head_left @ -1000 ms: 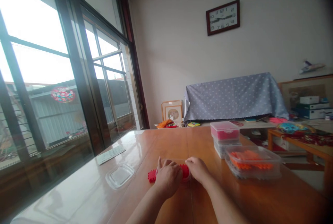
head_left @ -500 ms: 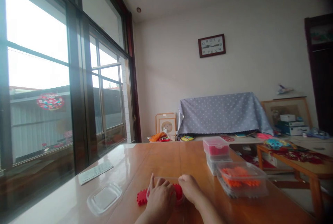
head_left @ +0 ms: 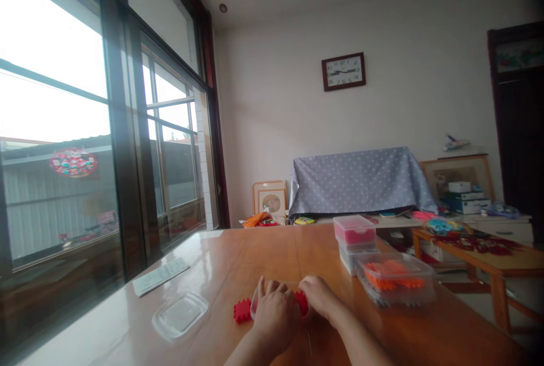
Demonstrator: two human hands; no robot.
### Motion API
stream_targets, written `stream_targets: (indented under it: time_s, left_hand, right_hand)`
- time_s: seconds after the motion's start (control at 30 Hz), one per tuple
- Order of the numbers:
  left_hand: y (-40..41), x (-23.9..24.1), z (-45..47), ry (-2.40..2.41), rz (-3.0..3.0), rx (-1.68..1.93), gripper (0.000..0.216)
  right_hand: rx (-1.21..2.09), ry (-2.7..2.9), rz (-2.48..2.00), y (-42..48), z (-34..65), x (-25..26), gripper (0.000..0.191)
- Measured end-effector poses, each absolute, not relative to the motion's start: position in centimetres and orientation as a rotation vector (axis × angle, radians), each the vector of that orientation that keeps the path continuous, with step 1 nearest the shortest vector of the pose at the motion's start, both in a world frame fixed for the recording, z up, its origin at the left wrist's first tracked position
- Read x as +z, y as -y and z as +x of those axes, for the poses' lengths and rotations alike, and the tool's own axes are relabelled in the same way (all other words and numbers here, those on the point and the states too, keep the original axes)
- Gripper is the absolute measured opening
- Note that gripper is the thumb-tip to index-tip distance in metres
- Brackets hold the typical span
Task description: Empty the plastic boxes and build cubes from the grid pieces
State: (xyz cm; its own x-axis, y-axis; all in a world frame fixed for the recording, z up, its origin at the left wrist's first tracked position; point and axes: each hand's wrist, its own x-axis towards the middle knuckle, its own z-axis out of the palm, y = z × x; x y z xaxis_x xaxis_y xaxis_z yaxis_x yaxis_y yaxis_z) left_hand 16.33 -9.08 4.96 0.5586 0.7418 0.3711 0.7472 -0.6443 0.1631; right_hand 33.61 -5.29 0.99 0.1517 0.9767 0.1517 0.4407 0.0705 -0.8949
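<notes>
Your left hand (head_left: pixel 275 314) lies flat, fingers spread, over a clear box (head_left: pixel 255 306) of red toothed pieces (head_left: pixel 242 310). Your right hand (head_left: pixel 318 297) cups its far side on the wooden table (head_left: pixel 263 252), the loose clear lid (head_left: pixel 180 314) well apart.

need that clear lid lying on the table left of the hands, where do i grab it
Take the clear lid by its raised rim on the near right edge, coming from above and from the right, probably with the left hand, which is closest. It lies flat on the table, so pinching an edge should work better than pressing the middle.
</notes>
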Motion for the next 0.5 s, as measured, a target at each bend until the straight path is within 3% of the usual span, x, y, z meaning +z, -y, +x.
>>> stream_targets:
  time_s: [0.23,0.5]
  left_hand:
    - [8.6,6.9,13.9,1.361,-2.768,-0.793,0.025]
    - [3.6,7.1,6.3,1.57,-2.796,-0.943,0.031]
  right_hand:
    - [0.87,1.297,-1.524,4.4,34.2,-0.4,0.058]
    - [0.941,1.198,-1.545,4.4,34.5,-0.1,0.064]
